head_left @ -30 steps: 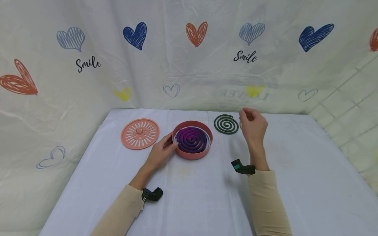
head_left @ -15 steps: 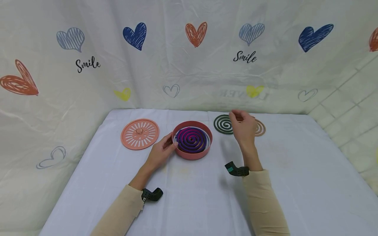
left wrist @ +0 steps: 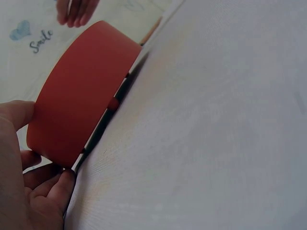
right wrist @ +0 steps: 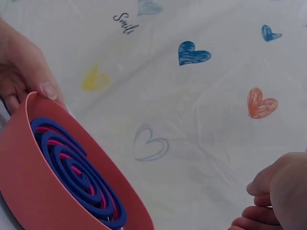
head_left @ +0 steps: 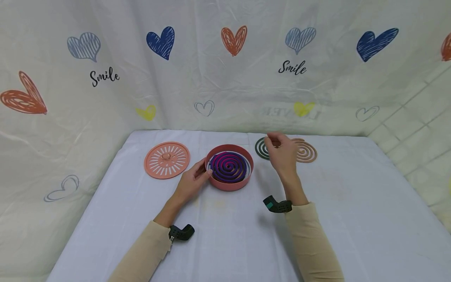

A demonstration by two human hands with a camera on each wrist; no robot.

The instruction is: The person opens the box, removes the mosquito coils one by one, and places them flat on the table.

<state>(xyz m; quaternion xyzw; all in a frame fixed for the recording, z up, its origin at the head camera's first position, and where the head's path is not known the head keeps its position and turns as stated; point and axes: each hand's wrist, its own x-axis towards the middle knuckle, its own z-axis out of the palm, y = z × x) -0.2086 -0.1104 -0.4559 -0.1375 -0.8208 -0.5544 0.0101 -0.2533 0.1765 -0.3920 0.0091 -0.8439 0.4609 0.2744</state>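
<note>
My left hand (head_left: 190, 183) holds the left side of a round red mosquito coil holder (head_left: 229, 187), thumb at the rim and fingers low on its wall. Inside lies a blue mosquito coil (head_left: 229, 167), with magenta strands showing between its turns. My right hand (head_left: 283, 154) is over a dark green mosquito coil (head_left: 257, 149), covering its right part in the head view. The right fingers bend loosely, and nothing shows between them in the right wrist view. Just right of that hand lies a tan mosquito coil (head_left: 305, 152).
A salmon slotted lid (head_left: 150, 168) with a small raised knob lies left of the holder. White cloth (head_left: 225, 243) covers the table. Behind the table's back edge hangs a pale curtain (head_left: 246, 86) printed with hearts and writing.
My right hand has moved left, from beside the green coil to over it, uncovering the tan coil. My left hand and the holder have stayed in place.
</note>
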